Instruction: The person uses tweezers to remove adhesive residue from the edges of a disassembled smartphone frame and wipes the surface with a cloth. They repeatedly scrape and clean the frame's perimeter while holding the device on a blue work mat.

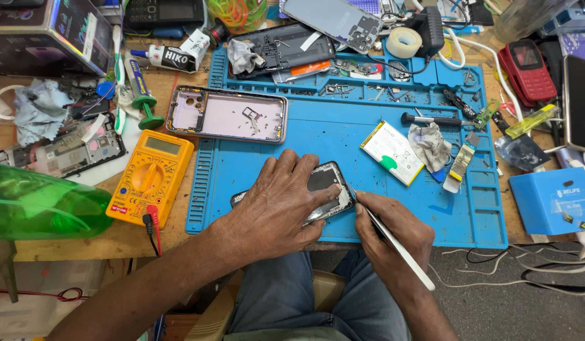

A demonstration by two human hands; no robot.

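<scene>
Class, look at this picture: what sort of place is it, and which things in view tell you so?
Probably a phone repair bench. An opened phone lies on a blue repair mat under the person's hands, a yellow multimeter sits beside it, and a loose phone battery lies nearby.

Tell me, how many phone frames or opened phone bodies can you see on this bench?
4: one under the left hand, a pink frame on the blue mat, a dark one behind it, another far left. Clutter may hide more.

Phone repair workshop: multimeter (151,178), opened phones (227,114)
</scene>
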